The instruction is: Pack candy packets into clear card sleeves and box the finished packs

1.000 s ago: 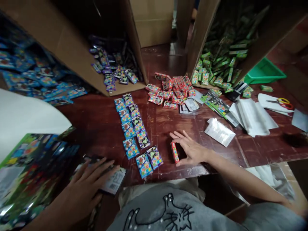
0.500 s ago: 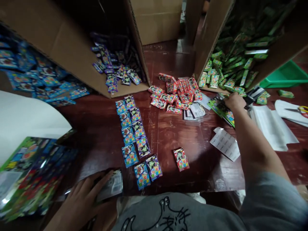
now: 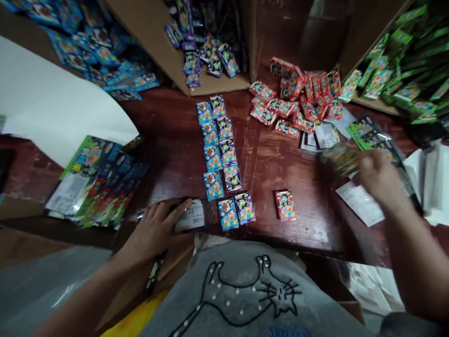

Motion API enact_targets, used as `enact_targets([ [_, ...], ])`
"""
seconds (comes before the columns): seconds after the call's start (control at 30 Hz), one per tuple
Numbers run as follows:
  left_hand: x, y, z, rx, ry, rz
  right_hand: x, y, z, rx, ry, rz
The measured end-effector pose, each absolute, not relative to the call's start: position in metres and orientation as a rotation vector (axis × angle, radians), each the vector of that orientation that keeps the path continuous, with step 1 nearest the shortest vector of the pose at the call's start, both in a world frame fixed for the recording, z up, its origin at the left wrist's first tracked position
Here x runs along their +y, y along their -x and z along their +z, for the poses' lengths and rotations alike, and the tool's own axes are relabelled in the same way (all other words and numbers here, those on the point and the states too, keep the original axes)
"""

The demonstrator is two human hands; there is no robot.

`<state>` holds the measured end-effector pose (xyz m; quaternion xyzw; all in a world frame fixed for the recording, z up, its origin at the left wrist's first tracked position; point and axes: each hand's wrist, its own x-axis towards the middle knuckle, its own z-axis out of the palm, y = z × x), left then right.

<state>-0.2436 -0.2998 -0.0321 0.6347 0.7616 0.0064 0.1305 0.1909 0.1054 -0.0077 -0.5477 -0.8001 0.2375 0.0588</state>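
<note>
My left hand lies flat with fingers spread on a dark packet with a white barcode label at the table's near edge. My right hand, blurred by motion, is closed on a green packet held above the table at the right. Two columns of small packets, blue and purple, run down the middle of the dark red table. A single red packet lies flat to their right, between my two hands.
A heap of red packets lies at the back. Open cardboard boxes hold purple packets, blue packets and green packets. Green flat packs, white sheets and large printed bags lie around.
My right hand let go of the red packet, reached to the green packs at the right, and now comes back holding a green packet. The view has tilted down and left.
</note>
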Motion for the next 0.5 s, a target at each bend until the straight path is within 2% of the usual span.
enact_targets([
  [0.1, -0.3, 0.239, -0.036, 2.239, -1.86, 0.009, 0.023, -0.178, -0.027, -2.469, 1.737, 0.74],
  [0.2, -0.302, 0.237, -0.039, 2.23, -1.896, 0.015, -0.013, -0.182, -0.018, -2.591, 1.767, 0.499],
  [0.27, -0.302, 0.235, -0.041, 2.196, -1.939, 0.003, -0.008, -0.189, -0.005, -2.775, 1.486, 0.379],
  [0.33, -0.302, 0.232, -0.043, 2.157, -1.989, -0.039, 0.008, -0.193, -0.002, -2.972, 0.994, 0.406],
  [0.4, -0.301, 0.227, -0.045, 2.151, -2.024, -0.071, 0.025, -0.19, -0.014, -3.086, 0.569, 0.426],
  [0.5, -0.302, 0.217, -0.051, 2.186, -2.029, -0.059, 0.032, -0.171, -0.047, -3.119, 0.25, 0.404],
])
